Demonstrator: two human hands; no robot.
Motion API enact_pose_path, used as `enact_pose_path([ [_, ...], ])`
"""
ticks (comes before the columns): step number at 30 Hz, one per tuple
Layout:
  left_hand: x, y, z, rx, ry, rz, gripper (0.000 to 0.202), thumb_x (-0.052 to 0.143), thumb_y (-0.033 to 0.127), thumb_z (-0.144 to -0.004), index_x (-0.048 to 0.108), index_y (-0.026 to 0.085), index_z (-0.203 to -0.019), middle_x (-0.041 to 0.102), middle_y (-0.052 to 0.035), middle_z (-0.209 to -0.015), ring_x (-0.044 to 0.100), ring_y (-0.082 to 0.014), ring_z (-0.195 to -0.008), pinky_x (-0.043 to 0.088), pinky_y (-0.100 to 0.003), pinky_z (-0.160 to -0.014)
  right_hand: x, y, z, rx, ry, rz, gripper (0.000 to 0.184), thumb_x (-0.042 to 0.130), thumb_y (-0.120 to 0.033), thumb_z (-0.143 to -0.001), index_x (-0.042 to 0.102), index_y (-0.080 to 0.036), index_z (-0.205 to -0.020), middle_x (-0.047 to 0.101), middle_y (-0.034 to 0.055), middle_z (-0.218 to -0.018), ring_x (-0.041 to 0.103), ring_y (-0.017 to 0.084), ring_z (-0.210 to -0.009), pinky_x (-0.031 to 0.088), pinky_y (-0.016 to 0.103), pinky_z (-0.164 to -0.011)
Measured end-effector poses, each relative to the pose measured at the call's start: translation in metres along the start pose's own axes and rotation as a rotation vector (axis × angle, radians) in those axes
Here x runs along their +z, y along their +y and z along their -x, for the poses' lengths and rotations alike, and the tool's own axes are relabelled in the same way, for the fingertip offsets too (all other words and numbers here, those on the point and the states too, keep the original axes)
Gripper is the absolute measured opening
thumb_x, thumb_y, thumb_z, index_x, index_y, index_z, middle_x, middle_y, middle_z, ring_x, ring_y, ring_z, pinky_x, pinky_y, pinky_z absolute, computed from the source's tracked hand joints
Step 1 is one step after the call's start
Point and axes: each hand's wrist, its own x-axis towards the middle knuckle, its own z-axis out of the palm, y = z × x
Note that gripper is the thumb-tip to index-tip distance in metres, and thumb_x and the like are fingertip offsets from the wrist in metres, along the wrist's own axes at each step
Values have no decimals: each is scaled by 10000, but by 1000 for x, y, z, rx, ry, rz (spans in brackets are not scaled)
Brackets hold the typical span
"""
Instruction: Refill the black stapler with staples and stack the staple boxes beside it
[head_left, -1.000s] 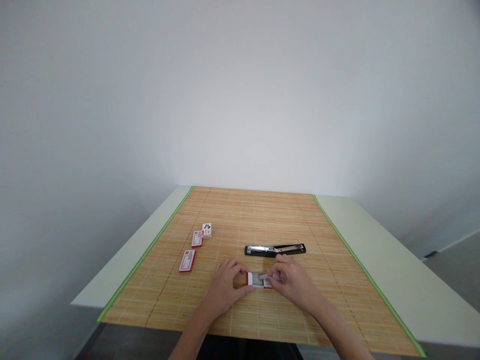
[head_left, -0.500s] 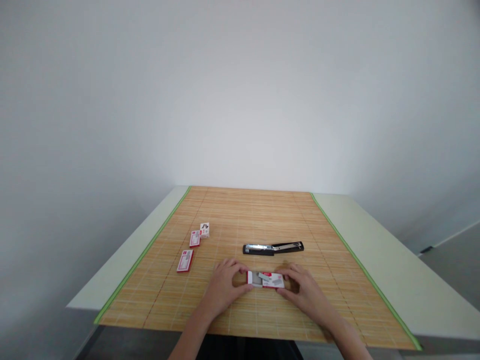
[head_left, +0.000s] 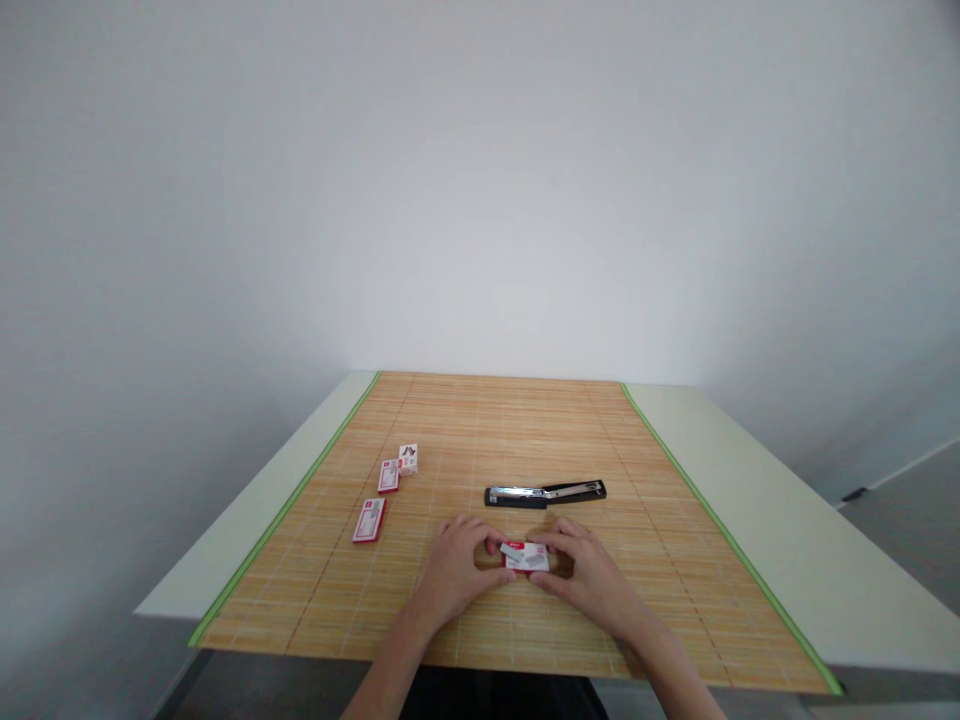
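A small red and white staple box (head_left: 526, 556) lies on the bamboo mat (head_left: 480, 430) near the front, with a grey strip of staples showing on it. My left hand (head_left: 452, 573) pinches its left end and my right hand (head_left: 585, 573) pinches its right end, so both hands are closed on the box. Just behind the box lies a black stapler (head_left: 545, 493), folded open flat with its metal channel up.
Three more small red and white staple boxes (head_left: 372, 520) (head_left: 389, 475) (head_left: 409, 457) lie on the left part of the mat. The mat has green edges and covers a pale table (head_left: 780, 520). A white wall stands behind.
The box was slid out long between my hands; now it is pushed together and shorter. Both hands have come closer to each other.
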Motion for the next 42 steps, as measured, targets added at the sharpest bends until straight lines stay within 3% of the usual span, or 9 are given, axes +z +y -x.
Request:
enact_pose_path([
  [3,1,1,1,7,23,-3,343,874,478,-730,732,295,-983,695,25,-933,605,-231,-951,395,-346,-871,9,-2,-3,21,77,-8,432,825,-384,-820,733,-316,-1236,651,37,-1024,613,253,-996,475,358,-881],
  [7,3,-5,3,39,39,52,469,888,494,-712,719,328,-1117,699,19,-968,615,-236,-962,420,-353,-877,22,-4,-5,-2,182,2,402,842,-367,-810,747,-341,-1200,619,45,-1078,587,265,-1050,475,385,-927],
  [11,2,-21,-7,-42,186,157,309,665,510,-930,708,267,-1115,688,-23,-959,625,-215,-870,477,-352,-821,29,-6,-7,-18,235,11,363,865,-336,-785,777,-351,-1137,600,54,-1108,570,276,-1069,477,408,-946],
  [13,2,-29,-17,-53,293,132,282,626,462,-959,693,254,-1136,685,-45,-1030,632,-232,-956,493,-378,-884,30,-9,-10,-22,227,11,324,862,-325,-793,791,-362,-1106,597,50,-1090,571,270,-1053,479,407,-938],
  [15,1,-34,-28,-20,335,50,382,711,437,-898,664,272,-1239,671,-63,-1184,605,-267,-1129,462,-432,-1014,29,-12,-13,-29,215,4,265,848,-309,-813,804,-370,-1066,598,44,-1065,576,259,-1033,481,397,-921],
  [18,2,-36,-44,19,275,-76,543,803,426,-821,633,321,-1326,605,-56,-1399,522,-300,-1307,380,-489,-1127,27,-18,-16,-46,190,-17,166,817,-273,-845,821,-367,-982,606,36,-1016,586,243,-1005,482,376,-898],
  [21,2,-37,-53,26,206,-128,397,776,410,-858,687,345,-1239,585,-20,-1468,495,-289,-1358,342,-498,-1153,24,-22,-17,-65,160,-41,154,786,-236,-869,814,-353,-965,617,30,-1001,596,232,-997,483,361,-887],
  [30,4,-41,-41,111,115,-51,345,766,415,-879,717,354,-1215,609,7,-1473,478,-254,-1423,308,-483,-1214,9,-17,-37,-118,278,-53,126,735,-251,-903,781,-291,-1013,634,58,-1028,595,250,-1031,487,394,-919],
  [42,8,-36,-36,93,130,-25,351,759,441,-886,725,364,-1226,635,3,-1443,500,-260,-1413,324,-500,-1223,5,-14,-71,-136,170,-14,116,771,-214,-863,810,-286,-944,654,53,-1040,602,239,-1037,483,380,-947],
])
